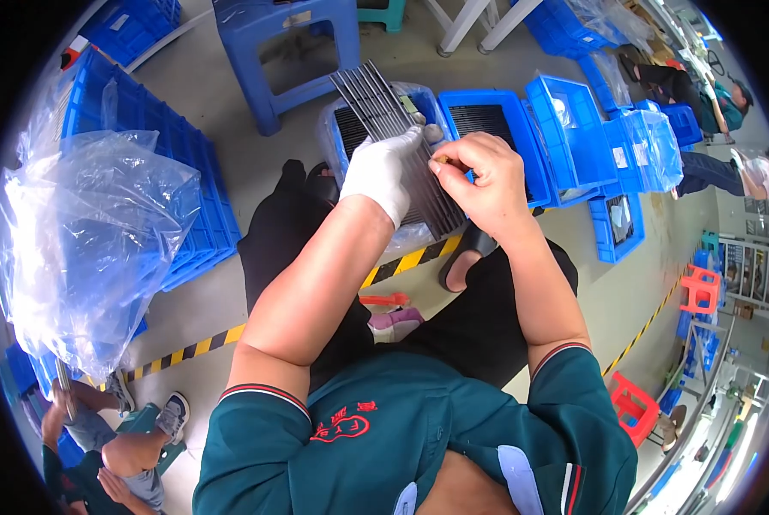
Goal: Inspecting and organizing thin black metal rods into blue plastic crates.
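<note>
My left hand (377, 174), in a white glove, is closed round a flat row of several thin dark metal rods (369, 96), held at a slant. Beside the rods, my bare right hand (491, 182) pinches a small yellowish-brown piece (443, 160) between thumb and fingertips; it is too small to name. Underneath both hands stands a blue bin lined with clear plastic (327, 120), with more dark rods in it. To its right, another blue bin (479, 94) also holds dark rods.
Stacked blue crates (208, 176) under clear plastic sheeting (93, 223) rise at left. A blue stool (268, 64) stands ahead. More blue bins (564, 120) line the right. Other people sit at lower left and far right. Yellow-black tape (200, 348) marks the floor.
</note>
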### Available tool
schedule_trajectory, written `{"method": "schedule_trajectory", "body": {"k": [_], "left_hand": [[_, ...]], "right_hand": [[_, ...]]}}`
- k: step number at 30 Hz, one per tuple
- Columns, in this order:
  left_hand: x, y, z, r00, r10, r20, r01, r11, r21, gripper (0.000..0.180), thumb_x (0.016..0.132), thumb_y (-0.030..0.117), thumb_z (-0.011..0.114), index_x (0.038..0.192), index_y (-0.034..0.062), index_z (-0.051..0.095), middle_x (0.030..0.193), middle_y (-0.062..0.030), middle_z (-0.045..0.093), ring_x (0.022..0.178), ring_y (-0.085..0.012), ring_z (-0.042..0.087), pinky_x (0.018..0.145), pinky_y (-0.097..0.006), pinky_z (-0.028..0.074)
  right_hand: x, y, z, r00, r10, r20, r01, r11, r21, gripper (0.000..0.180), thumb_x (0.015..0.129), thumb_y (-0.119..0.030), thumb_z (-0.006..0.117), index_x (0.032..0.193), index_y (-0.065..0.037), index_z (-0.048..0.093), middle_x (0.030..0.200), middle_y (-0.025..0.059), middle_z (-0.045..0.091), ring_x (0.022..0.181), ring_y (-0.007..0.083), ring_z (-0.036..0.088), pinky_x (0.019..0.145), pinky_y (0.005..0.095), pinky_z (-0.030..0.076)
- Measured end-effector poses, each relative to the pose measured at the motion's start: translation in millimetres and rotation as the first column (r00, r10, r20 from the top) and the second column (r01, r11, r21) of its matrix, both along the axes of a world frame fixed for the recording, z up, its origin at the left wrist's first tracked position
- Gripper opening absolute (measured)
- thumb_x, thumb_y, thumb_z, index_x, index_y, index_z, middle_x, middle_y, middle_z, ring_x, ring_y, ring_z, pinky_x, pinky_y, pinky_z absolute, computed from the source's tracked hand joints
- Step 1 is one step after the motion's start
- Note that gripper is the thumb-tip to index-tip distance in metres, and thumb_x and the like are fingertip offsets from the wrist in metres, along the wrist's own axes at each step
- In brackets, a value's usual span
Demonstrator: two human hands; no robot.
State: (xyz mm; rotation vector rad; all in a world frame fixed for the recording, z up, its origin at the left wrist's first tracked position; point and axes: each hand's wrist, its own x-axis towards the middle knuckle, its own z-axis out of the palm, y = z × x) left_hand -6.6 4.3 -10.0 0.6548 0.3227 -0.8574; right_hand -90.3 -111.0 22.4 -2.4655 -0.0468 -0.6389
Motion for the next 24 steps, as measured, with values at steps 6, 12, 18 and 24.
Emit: {"method": "schedule_trajectory", "body": {"k": [6, 12, 18, 24], "left_hand": [[-1, 0, 2, 1.0, 0.017, -0.015, -0.018, 0.999, -0.028, 0.011, 0.094, 0.006, 0.054, 0.103, 0.0042, 0.058, 0.093, -0.012, 0.064, 0.081, -0.0261, 0.06, 0.073, -0.039, 0.05], [-1, -4, -5, 0.995, 0.021, 0.102, -0.025, 0.999, 0.04, 0.011, 0.094, 0.005, 0.053, 0.104, 0.0037, 0.058, 0.093, -0.012, 0.064, 0.08, -0.0253, 0.06, 0.073, -0.039, 0.05], [-3, -2, 5, 0.999, 0.034, -0.039, -0.039, 0.992, -0.116, 0.007, 0.094, 0.004, 0.053, 0.1, 0.0028, 0.055, 0.089, -0.0107, 0.062, 0.078, -0.0225, 0.059, 0.07, -0.036, 0.05], [-7, -1, 10, 0.983, 0.088, 0.159, -0.092, 0.996, 0.021, 0.013, 0.09, 0.005, 0.059, 0.102, -0.001, 0.062, 0.092, -0.0125, 0.067, 0.084, -0.0254, 0.064, 0.076, -0.036, 0.053]], "right_hand": [[0, 2, 0, 1.0, 0.012, 0.013, -0.012, 1.0, -0.028, 0.008, 0.07, -0.004, 0.072, 0.075, -0.005, 0.066, 0.067, 0.0049, 0.062, 0.063, 0.0195, 0.059, 0.065, 0.0314, 0.045], [1, 11, 2, 0.992, 0.071, 0.107, -0.027, 0.929, -0.368, 0.012, 0.064, -0.004, 0.068, 0.073, -0.01, 0.064, 0.069, 0.0029, 0.062, 0.067, 0.0237, 0.058, 0.064, 0.0351, 0.043], [1, 4, -4, 0.993, 0.047, 0.11, -0.009, 0.947, -0.322, 0.011, 0.064, -0.01, 0.071, 0.072, -0.011, 0.064, 0.069, 0.0019, 0.061, 0.068, 0.0223, 0.059, 0.065, 0.0355, 0.043], [-1, 14, 12, 0.968, 0.042, 0.247, 0.004, 0.983, -0.183, 0.012, 0.063, -0.004, 0.07, 0.072, -0.01, 0.064, 0.068, 0.0028, 0.061, 0.065, 0.0227, 0.059, 0.063, 0.0347, 0.043]]}}
